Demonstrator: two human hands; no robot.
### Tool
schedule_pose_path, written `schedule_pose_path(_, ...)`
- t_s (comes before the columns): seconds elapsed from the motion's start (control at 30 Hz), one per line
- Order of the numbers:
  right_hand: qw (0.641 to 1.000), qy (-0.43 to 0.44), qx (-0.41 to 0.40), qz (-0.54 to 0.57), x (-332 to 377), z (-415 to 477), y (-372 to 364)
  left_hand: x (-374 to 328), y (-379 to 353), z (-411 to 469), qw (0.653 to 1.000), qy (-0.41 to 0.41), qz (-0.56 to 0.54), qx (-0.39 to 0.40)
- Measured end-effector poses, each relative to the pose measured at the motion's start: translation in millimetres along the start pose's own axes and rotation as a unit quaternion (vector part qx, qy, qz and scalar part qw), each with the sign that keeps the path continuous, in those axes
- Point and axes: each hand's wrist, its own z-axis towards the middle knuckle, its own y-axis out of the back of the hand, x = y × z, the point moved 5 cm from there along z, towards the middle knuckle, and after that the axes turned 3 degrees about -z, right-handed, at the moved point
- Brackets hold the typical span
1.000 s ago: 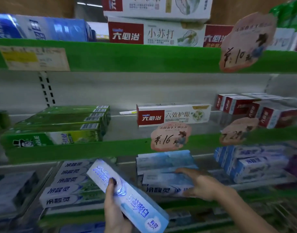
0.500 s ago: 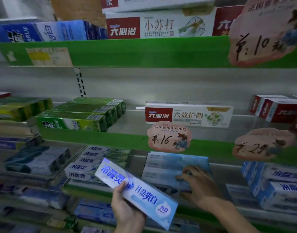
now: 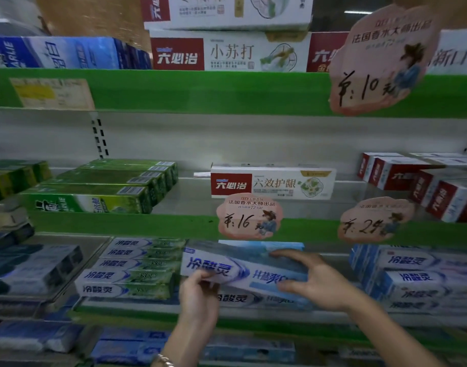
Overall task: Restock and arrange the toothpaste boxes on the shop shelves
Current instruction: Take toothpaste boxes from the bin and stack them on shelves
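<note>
The fingers [image 3: 200, 276] of the left hand [image 3: 198, 295] are closed around the left end of a blue-and-white toothpaste box [image 3: 240, 271], thumb on its front face, holding it lengthwise and slightly tilted, its right end lower. The right hand [image 3: 314, 279] lies spread against the box's right half, its fingers [image 3: 285, 254] stretched along the top edge and the thumb under the lower edge, so the box sits between both hands. The box is at the front of the lower shelf [image 3: 147, 313], over a stack of matching blue boxes [image 3: 253, 299] and in front of pale blue ones behind. Just to the left lies a stack of white-and-green boxes [image 3: 131, 271] of the same brand; to the right, well apart, another stack of blue-and-white boxes [image 3: 412, 276]. On the shelf above, a single red-and-white box [image 3: 272, 182] stands behind a pink price tag [image 3: 249, 215], with green boxes [image 3: 102, 186] to the left and red-and-white boxes [image 3: 425, 181] at the right.
</note>
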Motion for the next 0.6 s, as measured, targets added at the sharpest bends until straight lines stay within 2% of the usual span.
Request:
schedule_pose_path(0.07,1.0,-0.014,-0.009,0.003,-4,1,8,-18,14,14,0.999,-0.04,0.017,-0.021)
schedule_pose_path(0.13,0.999,-0.02,-0.006,-0.044,-7,8,10,-30,21,23,0.99,-0.076,0.116,-0.036)
schedule_pose_path(0.2,0.994,-0.03,0.001,-0.102,-12,16,8,-31,20,25,0.951,-0.078,0.297,-0.022)
schedule_pose_path(0.3,0.989,-0.048,0.026,-0.138,-27,20,1,-24,12,23,0.897,-0.061,0.436,0.047)
schedule_pose_path(0.4,0.992,-0.055,0.013,-0.113,-35,20,4,-22,10,27,0.881,-0.077,0.464,0.055)
schedule_pose_path(0.6,0.997,-0.044,-0.031,-0.052,-40,18,5,-24,10,29,0.878,-0.155,0.453,-0.007)
